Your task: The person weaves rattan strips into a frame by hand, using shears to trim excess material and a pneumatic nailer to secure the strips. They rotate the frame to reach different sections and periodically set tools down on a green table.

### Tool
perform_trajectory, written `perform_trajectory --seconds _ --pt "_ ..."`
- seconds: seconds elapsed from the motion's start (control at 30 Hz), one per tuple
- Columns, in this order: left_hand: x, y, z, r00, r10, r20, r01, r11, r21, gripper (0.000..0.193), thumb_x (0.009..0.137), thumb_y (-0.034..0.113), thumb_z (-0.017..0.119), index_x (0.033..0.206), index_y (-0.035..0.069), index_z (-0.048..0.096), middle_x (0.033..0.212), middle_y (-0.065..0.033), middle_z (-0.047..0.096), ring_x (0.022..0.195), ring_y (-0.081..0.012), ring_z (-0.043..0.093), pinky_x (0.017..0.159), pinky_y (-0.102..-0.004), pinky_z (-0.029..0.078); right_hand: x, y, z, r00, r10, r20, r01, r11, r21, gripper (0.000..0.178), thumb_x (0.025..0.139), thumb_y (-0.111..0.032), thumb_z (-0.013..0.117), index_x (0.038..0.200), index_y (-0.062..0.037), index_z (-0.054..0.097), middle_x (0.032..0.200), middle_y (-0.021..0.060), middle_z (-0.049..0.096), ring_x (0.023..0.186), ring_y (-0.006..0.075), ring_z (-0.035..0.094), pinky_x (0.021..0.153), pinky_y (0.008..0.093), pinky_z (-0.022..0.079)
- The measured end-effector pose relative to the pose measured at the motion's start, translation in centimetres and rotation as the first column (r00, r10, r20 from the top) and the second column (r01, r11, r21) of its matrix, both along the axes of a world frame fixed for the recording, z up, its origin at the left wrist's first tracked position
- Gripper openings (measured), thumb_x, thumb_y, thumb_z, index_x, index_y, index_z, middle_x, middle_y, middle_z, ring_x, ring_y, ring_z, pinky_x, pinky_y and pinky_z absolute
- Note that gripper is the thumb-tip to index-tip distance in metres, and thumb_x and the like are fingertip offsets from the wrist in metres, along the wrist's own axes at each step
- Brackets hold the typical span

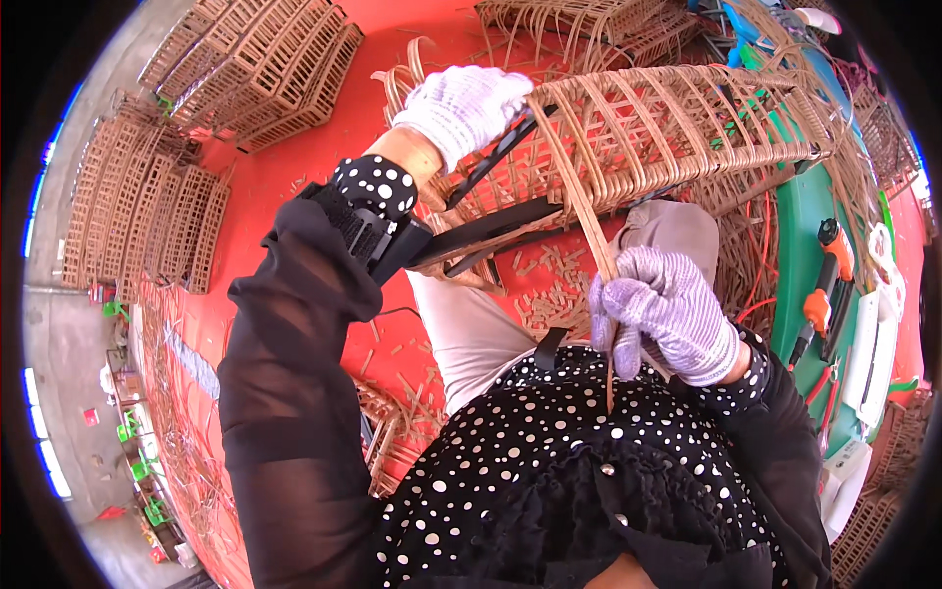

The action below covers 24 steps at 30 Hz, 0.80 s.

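A half-woven wicker frame of brown strips on dark bars lies across my lap, slanting up to the right. My left hand, in a white and lilac knit glove, is closed on the frame's left end; its fingertips are partly hidden. Wound over the front rail is a flat brown weaving strip, running down taut toward me. My right hand, gloved alike, pinches this strip between thumb and fingers below the frame, and its tail hangs against my dotted top. Loose curled strips stick up beside my left hand.
Stacked wicker panels stand at the far left, with more woven pieces at the back. On a green surface to the right lie an orange and black power screwdriver and a white power strip. Strip offcuts litter the red floor.
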State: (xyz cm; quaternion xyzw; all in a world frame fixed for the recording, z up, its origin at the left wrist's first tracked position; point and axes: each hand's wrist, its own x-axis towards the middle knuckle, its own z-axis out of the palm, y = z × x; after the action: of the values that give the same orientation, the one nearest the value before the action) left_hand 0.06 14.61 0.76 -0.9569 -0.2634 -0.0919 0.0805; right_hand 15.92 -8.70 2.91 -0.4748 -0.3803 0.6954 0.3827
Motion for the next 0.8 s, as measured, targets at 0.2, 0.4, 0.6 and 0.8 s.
perform_trajectory --seconds 0.2,0.4,0.6,0.8 --pt "0.9 -1.3 1.2 0.994 0.044 -0.104 -0.039 0.998 0.058 0.026 0.084 0.027 0.052 0.104 0.014 0.062 0.099 -0.005 0.062 0.091 -0.0247 0.059 0.078 -0.0379 0.048 -1.0 -0.4 -2.4 0.997 0.073 -0.003 -0.073 0.996 -0.06 0.021 0.09 -0.016 0.049 0.084 0.0025 0.055 0.072 0.0096 0.063 0.053 0.0139 0.061 0.047 0.0232 0.047" --pt "0.3 -0.6 0.5 0.999 -0.018 -0.047 0.019 0.999 0.034 0.03 0.08 0.027 0.058 0.106 0.012 0.062 0.098 -0.0046 0.062 0.09 -0.0237 0.059 0.078 -0.0356 0.048 -1.4 -0.8 -5.0 0.993 0.084 -0.083 -0.092 0.99 -0.106 0.019 0.091 -0.017 0.049 0.089 0.0021 0.053 0.074 0.009 0.063 0.059 0.0148 0.064 0.047 0.0212 0.047" --pt "-0.7 -0.4 0.2 1.0 -0.028 -0.012 0.028 1.0 0.013 0.031 0.08 0.027 0.059 0.106 0.011 0.061 0.099 -0.0055 0.061 0.091 -0.0239 0.059 0.081 -0.0339 0.047 -1.4 -0.5 -6.4 0.994 0.109 -0.033 -0.111 0.991 -0.074 0.019 0.091 -0.016 0.048 0.086 0.0017 0.052 0.073 0.0084 0.062 0.059 0.0135 0.064 0.048 0.0205 0.048" --pt "-1.6 -4.3 1.4 0.989 0.146 -0.032 -0.148 0.933 -0.328 0.032 0.081 0.031 0.057 0.106 0.013 0.06 0.088 -0.0092 0.063 0.083 -0.0246 0.061 0.073 -0.0338 0.049 -1.6 4.5 -14.6 0.995 -0.024 0.1 0.008 0.987 0.159 0.018 0.09 -0.014 0.052 0.081 0.0013 0.055 0.067 0.0047 0.059 0.056 0.0112 0.06 0.05 0.0229 0.047"
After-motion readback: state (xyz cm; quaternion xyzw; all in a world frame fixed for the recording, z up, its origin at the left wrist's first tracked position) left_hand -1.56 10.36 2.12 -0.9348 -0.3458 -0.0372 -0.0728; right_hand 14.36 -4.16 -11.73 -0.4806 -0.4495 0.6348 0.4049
